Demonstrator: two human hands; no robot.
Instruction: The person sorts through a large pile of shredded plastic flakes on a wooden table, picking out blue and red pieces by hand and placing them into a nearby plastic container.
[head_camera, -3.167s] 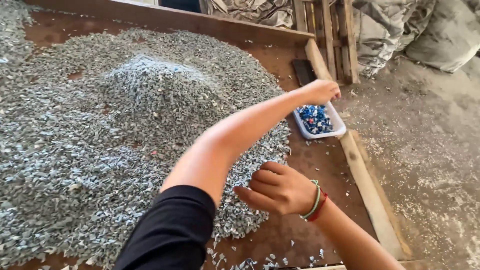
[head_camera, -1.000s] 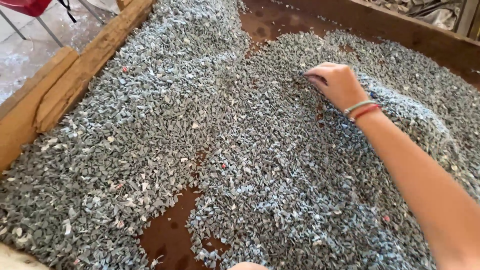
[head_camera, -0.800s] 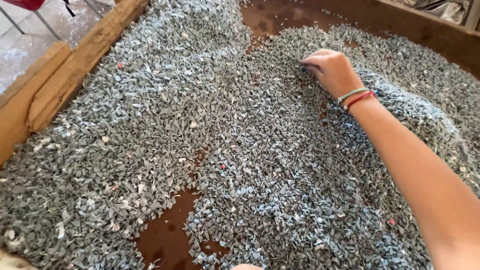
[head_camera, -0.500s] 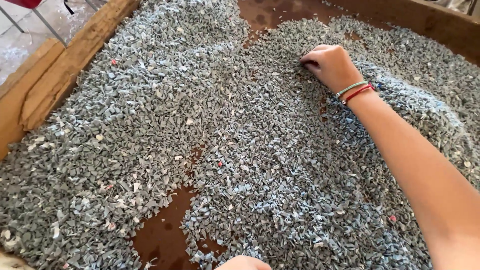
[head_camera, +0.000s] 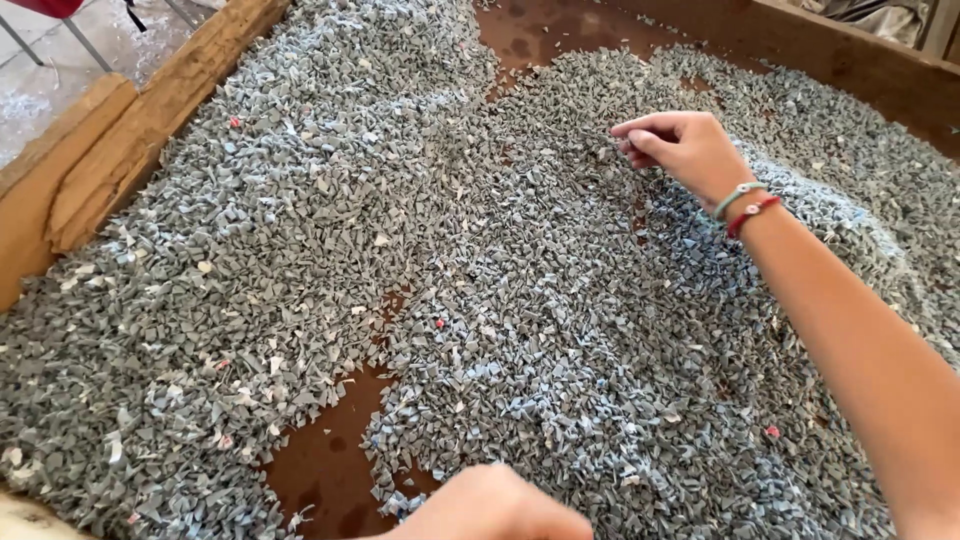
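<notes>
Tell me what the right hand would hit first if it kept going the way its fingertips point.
The right hand points left and slightly down; it would likely meet the grey plastic flakes just beside its fingertips, though depth is unclear.

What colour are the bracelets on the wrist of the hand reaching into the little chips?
One bracelet is pale green and the other bracelet is red, on the right hand, seen in the head view.

Looks to me like small recycling or sorting workshop. I see big rough wooden tray (head_camera: 150, 110), brown base, heaped with grey shredded plastic flakes (head_camera: 330, 200), few red bits mixed in. Beyond tray edge: bare dusty concrete floor (head_camera: 60, 70), scattered scraps, metal chair legs (head_camera: 20, 40).
</notes>
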